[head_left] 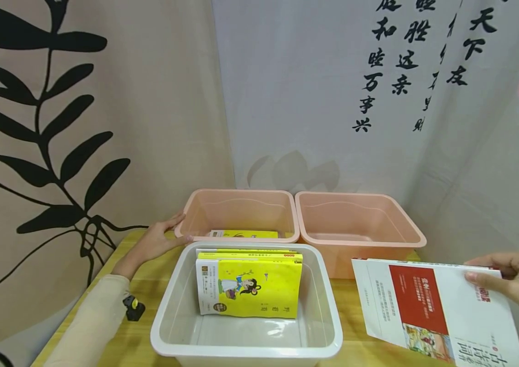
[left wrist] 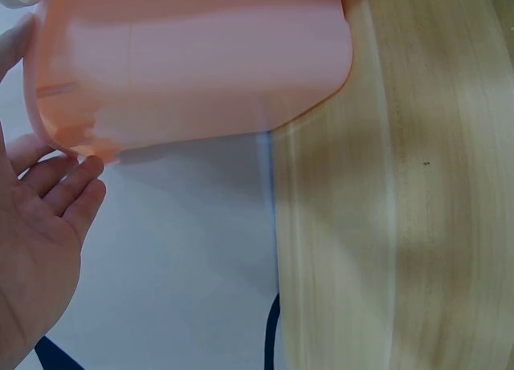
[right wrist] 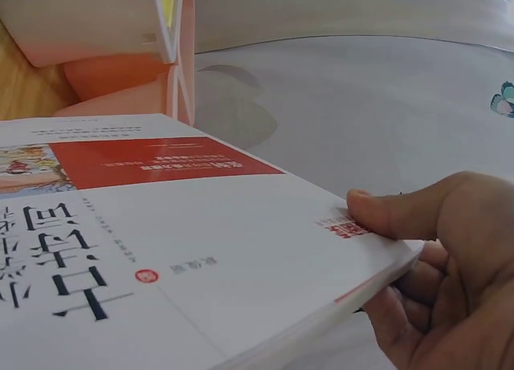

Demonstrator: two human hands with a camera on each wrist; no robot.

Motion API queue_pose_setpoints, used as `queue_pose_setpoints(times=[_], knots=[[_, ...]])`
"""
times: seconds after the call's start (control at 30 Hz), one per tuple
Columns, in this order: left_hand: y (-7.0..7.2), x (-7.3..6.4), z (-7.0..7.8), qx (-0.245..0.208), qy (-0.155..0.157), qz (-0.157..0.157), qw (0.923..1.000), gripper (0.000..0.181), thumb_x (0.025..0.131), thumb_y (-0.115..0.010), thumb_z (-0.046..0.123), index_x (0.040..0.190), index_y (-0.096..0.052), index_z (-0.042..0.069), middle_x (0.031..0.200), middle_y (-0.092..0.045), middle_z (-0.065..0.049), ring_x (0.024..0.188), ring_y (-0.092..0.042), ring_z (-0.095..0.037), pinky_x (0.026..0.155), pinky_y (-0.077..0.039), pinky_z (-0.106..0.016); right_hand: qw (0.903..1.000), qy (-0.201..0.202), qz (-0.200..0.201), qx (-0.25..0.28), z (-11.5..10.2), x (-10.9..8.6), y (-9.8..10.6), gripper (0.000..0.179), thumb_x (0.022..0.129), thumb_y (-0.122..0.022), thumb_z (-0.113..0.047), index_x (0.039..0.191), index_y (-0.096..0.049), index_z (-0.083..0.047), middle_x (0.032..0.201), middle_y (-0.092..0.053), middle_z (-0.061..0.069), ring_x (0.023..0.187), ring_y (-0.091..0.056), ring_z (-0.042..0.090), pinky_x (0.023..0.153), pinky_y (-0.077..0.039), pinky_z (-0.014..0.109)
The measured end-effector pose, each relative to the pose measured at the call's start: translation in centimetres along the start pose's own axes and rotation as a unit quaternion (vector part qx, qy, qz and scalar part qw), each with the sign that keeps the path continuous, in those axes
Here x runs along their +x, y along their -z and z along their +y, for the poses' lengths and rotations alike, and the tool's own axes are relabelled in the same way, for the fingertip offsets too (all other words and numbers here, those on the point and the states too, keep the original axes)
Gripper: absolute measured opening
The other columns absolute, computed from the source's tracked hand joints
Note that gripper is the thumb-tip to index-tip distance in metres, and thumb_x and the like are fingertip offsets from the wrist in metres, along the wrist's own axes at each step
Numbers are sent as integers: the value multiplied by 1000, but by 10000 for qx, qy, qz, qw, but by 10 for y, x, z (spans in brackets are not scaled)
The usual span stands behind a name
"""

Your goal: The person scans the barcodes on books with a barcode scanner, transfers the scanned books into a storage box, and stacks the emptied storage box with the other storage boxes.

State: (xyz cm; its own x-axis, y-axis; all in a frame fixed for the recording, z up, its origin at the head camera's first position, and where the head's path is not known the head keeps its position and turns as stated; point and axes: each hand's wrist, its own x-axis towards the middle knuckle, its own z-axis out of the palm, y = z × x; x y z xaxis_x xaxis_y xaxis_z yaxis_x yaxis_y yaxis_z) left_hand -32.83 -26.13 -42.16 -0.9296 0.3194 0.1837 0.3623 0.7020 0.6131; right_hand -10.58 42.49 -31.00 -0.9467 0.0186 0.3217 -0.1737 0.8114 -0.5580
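Note:
My left hand [head_left: 160, 239] holds the left end of a pink plastic bin [head_left: 241, 192], its thumb and fingers spread about the rim. In the left wrist view, the fingers of the left hand [left wrist: 48, 233] curl at the corner of this bin [left wrist: 193, 73]. At the right, my right hand [head_left: 516, 278] grips a white book [head_left: 461, 290] with a red panel by its edge. The right wrist view shows the thumb of the right hand [right wrist: 458, 258] on top of the book [right wrist: 233, 233] and the other fingers underneath.
A white bin [head_left: 245, 351] stands in front with several yellow books [head_left: 259, 290] upright inside. Another yellow book [head_left: 245, 234] shows in the left pink bin. Beside that stands a second pink bin [head_left: 360, 242]. All are on a wooden table [head_left: 158, 285] before a printed curtain [head_left: 287, 102].

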Motion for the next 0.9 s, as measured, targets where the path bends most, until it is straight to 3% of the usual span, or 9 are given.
queue_pose_setpoints(times=[0.1,0.23,0.4,0.67,0.9], knots=[[0,0,0,-2,27,0,10000,95,92,-69,58,160,-30,4,168,-23,-14,152,-23,-45,117,-26,-68,9996,-176,-142,-171,1,-3,-3,11,85,-80,-2,92,-75,5,63,-69,-9,48,-60,9,42,-47,22],[0,-1,2,0,34,5,10000,95,92,-70,58,160,-30,4,168,-23,-13,152,-23,-45,117,-26,-68,9981,-462,-323,-237,4,-5,-7,20,87,-79,-6,97,-73,12,62,-70,-7,49,-62,9,43,-48,23],[1,-2,4,8,60,6,10000,95,91,-70,58,160,-31,4,168,-23,-13,152,-23,-45,117,-26,-69,9951,-776,-511,-334,9,-6,-9,24,90,-77,-9,99,-73,13,63,-70,-3,49,-64,11,44,-51,26],[1,-1,4,-10,129,2,9999,96,91,-69,60,160,-31,5,169,-23,-12,153,-22,-45,117,-25,-69,9947,-845,-403,-419,21,-6,-9,29,89,-78,-9,100,-71,18,65,-71,1,49,-64,12,43,-52,26],[1,-2,5,-10,107,18,9999,96,91,-70,59,159,-31,4,168,-24,-14,152,-23,-45,117,-25,-69,9893,-1186,-542,-648,26,-5,-7,40,91,-77,-16,105,-68,20,68,-72,4,51,-64,12,45,-52,26]])
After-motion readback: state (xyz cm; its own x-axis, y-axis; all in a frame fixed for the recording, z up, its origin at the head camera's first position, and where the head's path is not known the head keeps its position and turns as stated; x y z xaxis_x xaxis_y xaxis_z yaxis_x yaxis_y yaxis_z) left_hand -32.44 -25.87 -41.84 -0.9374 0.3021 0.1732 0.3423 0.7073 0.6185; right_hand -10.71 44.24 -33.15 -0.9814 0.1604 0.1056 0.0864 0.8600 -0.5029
